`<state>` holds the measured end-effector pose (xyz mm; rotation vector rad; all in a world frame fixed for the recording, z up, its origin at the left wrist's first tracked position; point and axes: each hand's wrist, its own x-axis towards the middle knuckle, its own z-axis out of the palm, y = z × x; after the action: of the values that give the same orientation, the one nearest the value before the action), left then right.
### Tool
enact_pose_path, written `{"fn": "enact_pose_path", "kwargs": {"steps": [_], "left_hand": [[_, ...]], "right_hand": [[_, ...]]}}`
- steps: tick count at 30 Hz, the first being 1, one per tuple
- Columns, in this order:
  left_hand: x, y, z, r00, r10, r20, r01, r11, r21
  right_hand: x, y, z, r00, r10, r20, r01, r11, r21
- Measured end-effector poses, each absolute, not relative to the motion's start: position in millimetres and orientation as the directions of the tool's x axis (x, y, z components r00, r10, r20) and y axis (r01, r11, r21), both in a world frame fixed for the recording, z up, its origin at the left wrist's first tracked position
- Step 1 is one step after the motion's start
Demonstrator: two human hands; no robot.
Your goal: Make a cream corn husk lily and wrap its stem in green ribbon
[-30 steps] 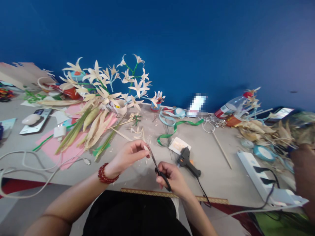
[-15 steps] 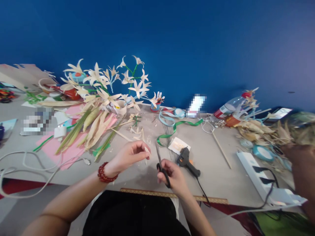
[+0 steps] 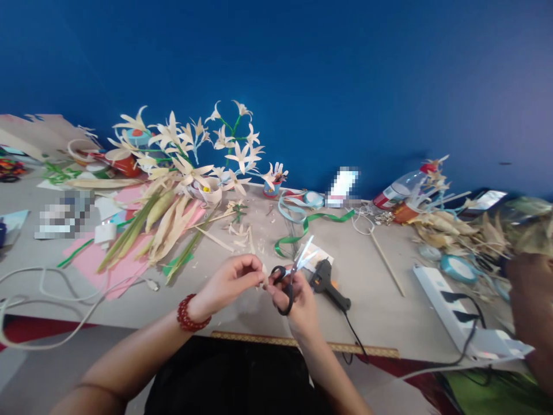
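Note:
My left hand (image 3: 231,280), with a red bead bracelet on its wrist, pinches a small pale husk piece (image 3: 263,269) just above the grey table (image 3: 380,311). My right hand (image 3: 296,297) holds black-handled scissors (image 3: 291,272); the blades are parted and point up and to the right. The fingertips of both hands meet at the husk piece. A black glue gun (image 3: 330,282) lies just right of my right hand.
Husk flowers on green stems (image 3: 203,150) and loose husks (image 3: 166,222) lie at the back left on pink paper. Green ribbon (image 3: 309,226), a wooden stick (image 3: 386,262), a white power strip (image 3: 460,314) and cables lie around. Another person's hand (image 3: 529,300) is at the right edge.
My right hand moved left to meet my left hand, and the scissors swung from pointing up and left to up and right with their blades parted.

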<state>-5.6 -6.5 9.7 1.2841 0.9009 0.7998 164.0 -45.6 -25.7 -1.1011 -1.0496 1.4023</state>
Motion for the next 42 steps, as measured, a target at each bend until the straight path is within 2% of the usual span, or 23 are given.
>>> {"fn": "enact_pose_path", "kwargs": {"steps": [6, 11, 21, 37, 40, 42], "left_hand": [[-10, -7, 11, 0.387, 0.922, 0.005, 0.071, -0.035, 0.997], [-11, -6, 10, 0.406, 0.911, 0.077, 0.095, -0.126, 0.987], [-11, -5, 15, 0.403, 0.908, 0.117, 0.153, -0.193, 0.969], [-11, -5, 11, 0.42, 0.905, 0.069, 0.053, -0.1, 0.994], [-12, -6, 12, 0.427, 0.903, 0.047, 0.046, -0.074, 0.996], [-13, -6, 12, 0.436, 0.899, 0.04, 0.023, -0.055, 0.998]], "right_hand": [[174, -53, -29, -0.306, 0.933, -0.191, -0.086, -0.227, -0.97], [177, -57, -31, -0.352, 0.906, -0.237, -0.047, -0.27, -0.962], [176, -59, -31, -0.345, 0.895, -0.283, -0.046, -0.317, -0.947], [174, -58, -37, -0.309, 0.913, -0.268, -0.041, -0.294, -0.955], [182, -54, -39, -0.224, 0.944, -0.241, 0.023, -0.242, -0.97], [190, -52, -40, -0.133, 0.97, -0.203, 0.193, -0.176, -0.965]]}}
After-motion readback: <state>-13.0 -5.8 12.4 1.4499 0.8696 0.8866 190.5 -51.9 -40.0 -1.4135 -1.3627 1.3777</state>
